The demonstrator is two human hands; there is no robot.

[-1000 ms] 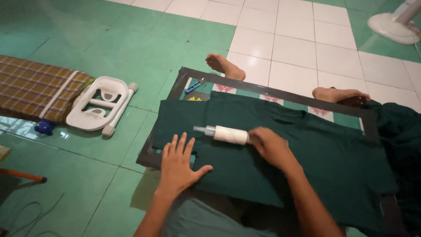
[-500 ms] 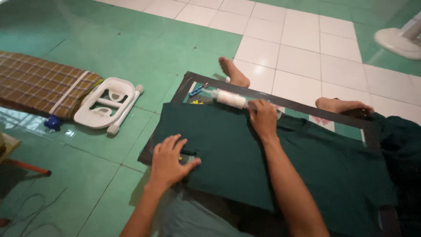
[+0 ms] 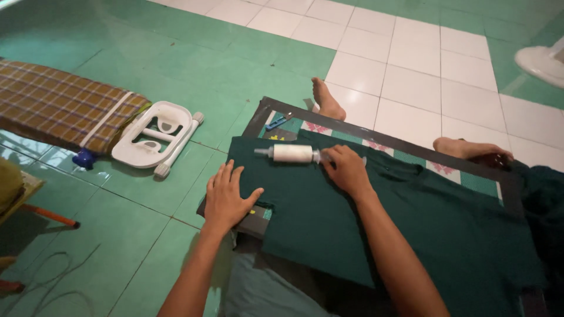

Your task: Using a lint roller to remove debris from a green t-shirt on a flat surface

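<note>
Person sits on the floor (image 3: 176, 70), bare feet out past a dark frame (image 3: 376, 134) with a green shirt (image 3: 364, 217) laid flat over it. Right hand (image 3: 346, 170) grips one handle of a white roller (image 3: 292, 154), fingers curled tight round it; roller lies on the shirt near the collar-side edge, other handle pointing left. Left hand (image 3: 226, 196) lies palm-down on the shirt's left edge where it meets the frame, fingers spread, thumb out, most likely pinning the cloth so it won't creep under the roller. Shirt looks smooth and taut across the board, spread flat so the roller gets even contact. A small blue tool (image 3: 276, 122) sits at the frame's top corner, clear of the hands. Left of the frame on the green tiles: a white plastic stool (image 3: 155, 136) lying flat, touching a plaid cloth (image 3: 59, 108). White fan base (image 3: 543, 61) at far right, well apart.
</note>
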